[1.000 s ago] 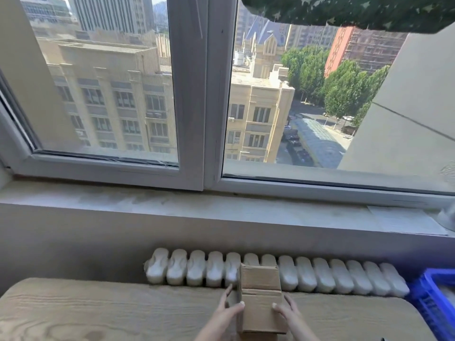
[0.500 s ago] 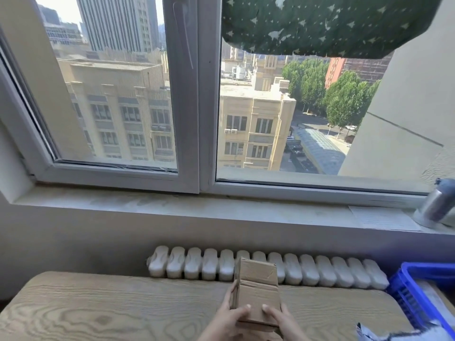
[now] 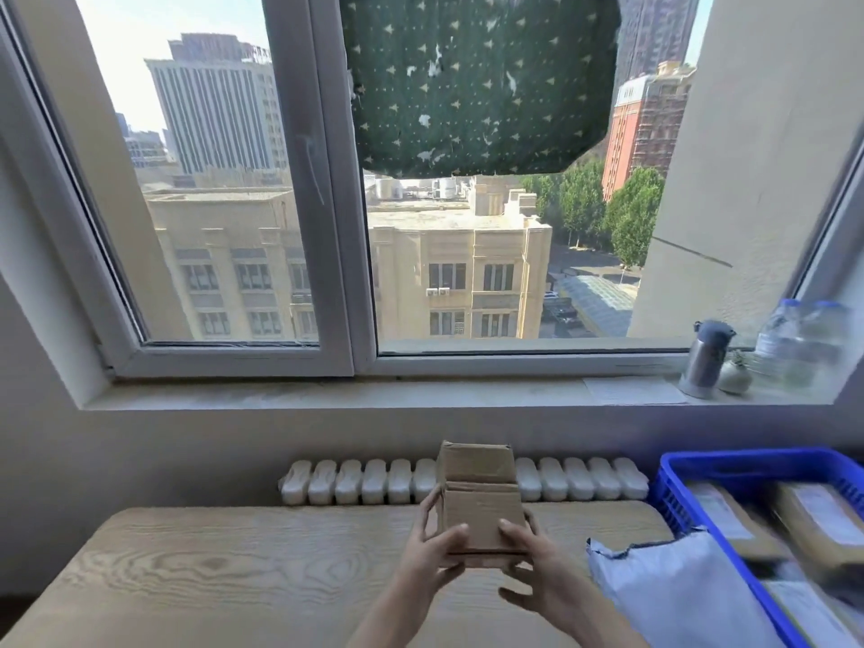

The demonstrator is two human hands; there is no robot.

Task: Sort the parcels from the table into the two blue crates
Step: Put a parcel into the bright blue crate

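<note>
A small brown cardboard box [image 3: 479, 498] is held up above the wooden table [image 3: 224, 568], its far end tilted away toward the window. My left hand [image 3: 432, 551] grips its left side with the thumb across the front. My right hand [image 3: 530, 561] grips the right side, thumb on the front. A blue crate [image 3: 701, 470] stands at the right edge of the table with several brown parcels [image 3: 813, 526] inside. A pale blue plastic mailer [image 3: 673, 586] lies on the table against the crate's left wall.
A white radiator [image 3: 374, 481] runs below the windowsill behind the table. On the sill at the right stand a metal flask [image 3: 706, 357], a small pot [image 3: 734, 374] and plastic bottles [image 3: 799, 339]. A dark green cloth [image 3: 477, 81] hangs over the window.
The view has tilted and shifted, bringing the crate, mailer and sill items into sight. Both hands have raised the box a little and keep their grip on it.
</note>
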